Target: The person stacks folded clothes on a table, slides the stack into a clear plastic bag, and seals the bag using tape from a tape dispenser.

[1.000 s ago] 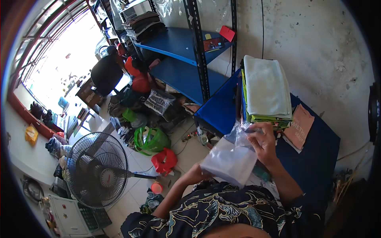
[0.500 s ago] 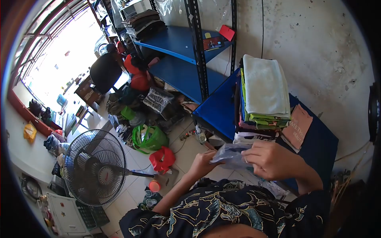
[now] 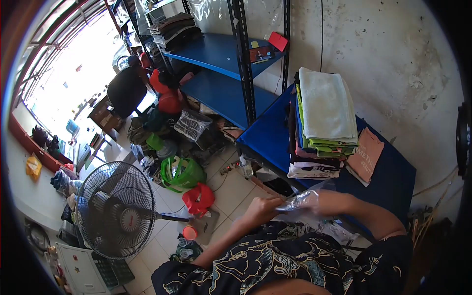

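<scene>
Fingers [image 3: 275, 201] of the left hand [image 3: 264, 208] are curled in, pinching the near end of the clear plastic bag [image 3: 301, 200]; the right hand [image 3: 330, 202] is blurred at the bag's other end, and I can't tell how its fingers are set. And the bag has changed shape: a second ago I had it broad and flat between the hands, now it's gathered narrow and shiny, just in front of the patterned shirt [image 3: 287, 253]. The right hand has dropped lower too, away from the stack.

Clock from the bag, then. At one o'clock, the tall stack of folded cloths [image 3: 327, 105], pale one on top, leaning on nothing I can see, on the blue table [image 3: 393, 172]. Two o'clock, a pink folded piece [image 3: 366, 155] with lettering, beside the stack. That table's near edge runs just beyond the bag, the right forearm close by it, and the stack blocks part of my view of the tabletop. Eleven o'clock, the blue-shelved rack [image 3: 211, 51]. Nine o'clock, a red bag [image 3: 199, 198] on the tiles, the green basket [image 3: 189, 178] behind it, and farther out the standing fan [image 3: 116, 209].
</scene>
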Action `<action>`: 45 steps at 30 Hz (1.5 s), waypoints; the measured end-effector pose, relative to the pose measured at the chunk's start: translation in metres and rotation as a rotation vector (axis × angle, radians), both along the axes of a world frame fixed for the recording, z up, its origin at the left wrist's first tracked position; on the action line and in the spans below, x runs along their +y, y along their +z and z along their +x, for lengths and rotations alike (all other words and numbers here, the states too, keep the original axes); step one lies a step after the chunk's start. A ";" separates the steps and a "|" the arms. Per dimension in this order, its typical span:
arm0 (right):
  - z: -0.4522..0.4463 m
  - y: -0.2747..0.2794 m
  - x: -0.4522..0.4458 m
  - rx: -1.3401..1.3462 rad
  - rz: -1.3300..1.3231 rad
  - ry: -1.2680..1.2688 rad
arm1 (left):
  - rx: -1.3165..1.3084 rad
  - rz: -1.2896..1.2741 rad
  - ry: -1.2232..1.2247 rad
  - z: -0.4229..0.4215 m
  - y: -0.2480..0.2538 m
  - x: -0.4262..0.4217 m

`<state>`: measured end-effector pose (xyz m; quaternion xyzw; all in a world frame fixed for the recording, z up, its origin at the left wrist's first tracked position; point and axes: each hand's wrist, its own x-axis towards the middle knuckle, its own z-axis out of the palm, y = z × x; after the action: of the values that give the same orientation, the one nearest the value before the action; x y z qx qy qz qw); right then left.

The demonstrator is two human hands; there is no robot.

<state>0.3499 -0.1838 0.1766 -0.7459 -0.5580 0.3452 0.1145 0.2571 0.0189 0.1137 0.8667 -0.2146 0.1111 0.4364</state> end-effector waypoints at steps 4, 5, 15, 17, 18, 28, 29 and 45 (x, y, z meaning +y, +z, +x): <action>-0.014 -0.001 -0.001 0.104 0.168 -0.158 | 0.080 -0.024 -0.022 -0.007 -0.006 -0.006; -0.016 0.002 0.001 0.300 0.180 -0.303 | 0.114 -0.007 -0.061 -0.010 -0.004 -0.007; -0.015 0.059 -0.030 0.989 0.531 -0.880 | 0.395 -0.226 -0.171 -0.028 -0.079 0.016; -0.020 0.089 -0.032 0.986 0.828 -0.688 | 0.354 -0.230 -0.120 -0.029 -0.069 0.017; -0.024 0.093 -0.023 0.641 0.642 -0.534 | 0.317 -0.237 -0.068 -0.028 -0.065 0.016; -0.063 0.154 0.012 -0.443 0.591 -0.048 | 0.056 -0.367 -0.185 -0.005 -0.059 -0.005; -0.066 0.182 0.005 -0.550 0.763 -0.194 | 0.082 -0.405 -0.227 -0.005 -0.054 -0.004; -0.095 0.214 0.020 -0.817 0.560 -0.302 | 0.113 -0.490 -0.364 0.009 -0.065 -0.009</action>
<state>0.2547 -0.1636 0.3903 -0.8330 -0.5141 -0.1571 0.1311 0.2664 0.0103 0.0489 0.6879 -0.3084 0.0313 0.6563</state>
